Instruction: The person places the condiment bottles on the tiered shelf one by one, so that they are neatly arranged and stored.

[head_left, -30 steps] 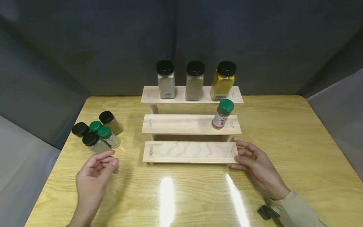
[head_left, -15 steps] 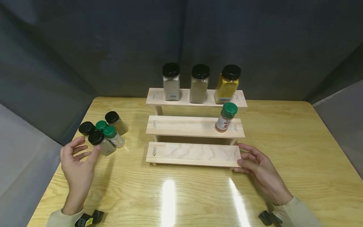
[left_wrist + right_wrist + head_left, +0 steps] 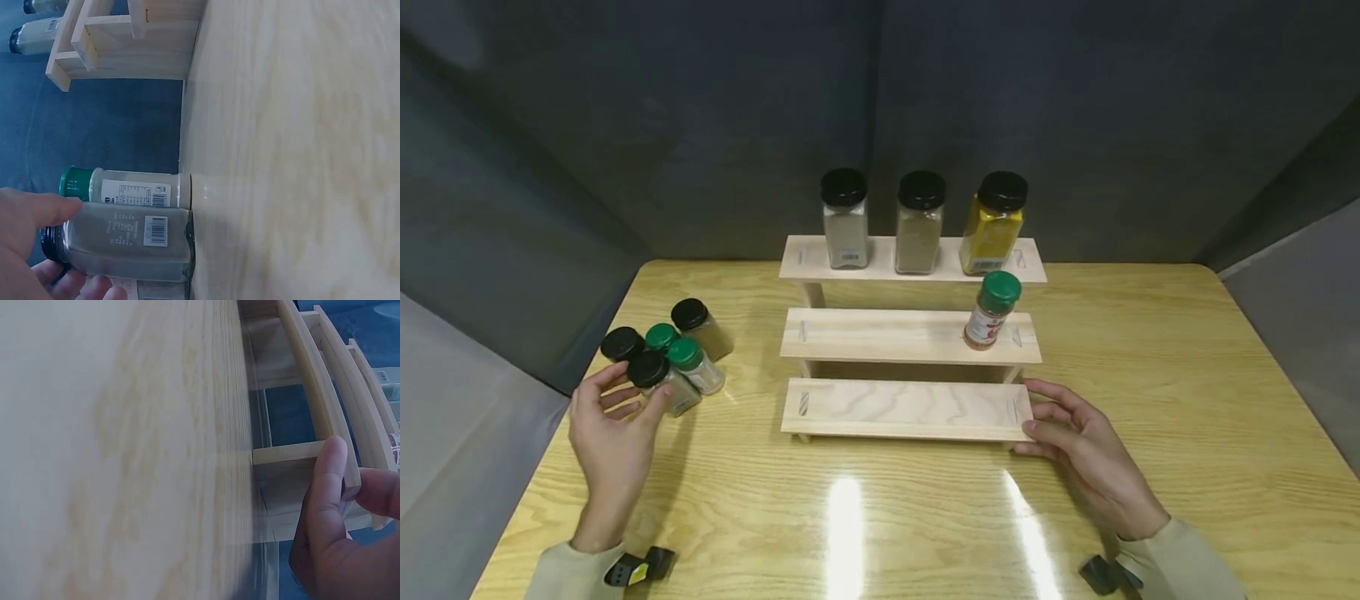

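Observation:
My left hand [image 3: 613, 433] is round a black-lidded spice jar [image 3: 677, 393], thumb on one side and fingers on the other. In the left wrist view this jar [image 3: 134, 244] is clear, with greyish contents and a barcode label, and it stands upright on the table. Right behind it is a green-lidded jar [image 3: 134, 187]. With my right hand [image 3: 1090, 454] I grip the right end of the wooden rack's lowest shelf [image 3: 902, 408]. The thumb [image 3: 331, 462] presses the board's front edge in the right wrist view.
Beside the held jar stand another green-lidded jar [image 3: 662, 335] and black-lidded jars [image 3: 709, 333]. The rack's middle shelf [image 3: 880, 335] bears a green-lidded jar with red contents [image 3: 987, 321]. On the top shelf [image 3: 880, 250] are three black-lidded jars [image 3: 919, 237]. Dark curtains [image 3: 760, 125] hang behind.
My left hand has moved left and forward to the jar group, and its thumb and fingers have closed in on the front black-lidded jar. The right hand keeps its hold on the shelf.

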`<act>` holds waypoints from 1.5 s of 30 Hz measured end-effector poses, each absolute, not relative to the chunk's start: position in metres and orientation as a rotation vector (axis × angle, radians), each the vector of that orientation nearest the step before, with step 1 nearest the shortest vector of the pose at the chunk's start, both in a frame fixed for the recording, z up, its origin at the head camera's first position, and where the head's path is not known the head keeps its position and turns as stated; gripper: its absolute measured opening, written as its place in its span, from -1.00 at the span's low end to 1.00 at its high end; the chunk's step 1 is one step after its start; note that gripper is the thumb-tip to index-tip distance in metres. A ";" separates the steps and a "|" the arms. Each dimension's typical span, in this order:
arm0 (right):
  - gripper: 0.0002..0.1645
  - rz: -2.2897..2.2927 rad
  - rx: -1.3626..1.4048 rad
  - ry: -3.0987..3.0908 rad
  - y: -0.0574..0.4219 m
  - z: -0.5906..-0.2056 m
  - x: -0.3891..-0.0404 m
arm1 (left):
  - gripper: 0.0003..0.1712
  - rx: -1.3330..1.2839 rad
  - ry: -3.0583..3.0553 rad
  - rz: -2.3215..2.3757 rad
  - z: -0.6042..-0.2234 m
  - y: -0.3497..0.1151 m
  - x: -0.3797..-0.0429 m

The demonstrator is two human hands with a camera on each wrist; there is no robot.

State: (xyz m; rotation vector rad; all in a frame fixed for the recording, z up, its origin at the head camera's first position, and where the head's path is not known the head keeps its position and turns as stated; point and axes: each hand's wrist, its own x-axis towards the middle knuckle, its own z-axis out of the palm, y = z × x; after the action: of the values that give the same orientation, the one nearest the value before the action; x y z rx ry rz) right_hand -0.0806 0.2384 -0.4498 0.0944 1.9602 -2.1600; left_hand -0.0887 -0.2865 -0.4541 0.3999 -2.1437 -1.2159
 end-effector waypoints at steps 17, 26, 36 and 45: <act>-0.35 -2.172 0.120 1.952 0.240 -0.449 -0.080 | -0.23 0.472 -2.278 -1.150 -0.455 -0.285 -0.097; -0.33 -2.159 0.126 1.964 0.241 -0.451 -0.079 | -0.23 0.459 -2.267 -1.219 -0.454 -0.284 -0.099; -0.32 -2.154 0.080 1.972 0.241 -0.451 -0.080 | -0.23 0.442 -2.308 -1.145 -0.453 -0.287 -0.090; -0.28 -2.164 0.114 1.949 0.239 -0.450 -0.082 | -0.23 0.286 -2.267 -1.009 -0.443 -0.288 -0.072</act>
State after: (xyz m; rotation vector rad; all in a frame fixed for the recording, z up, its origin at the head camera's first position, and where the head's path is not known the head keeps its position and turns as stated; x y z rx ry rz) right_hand -0.0822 0.2386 -0.4500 0.1138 1.9488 -2.1637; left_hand -0.0723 -0.2885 -0.4430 0.2860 -2.2674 -1.0091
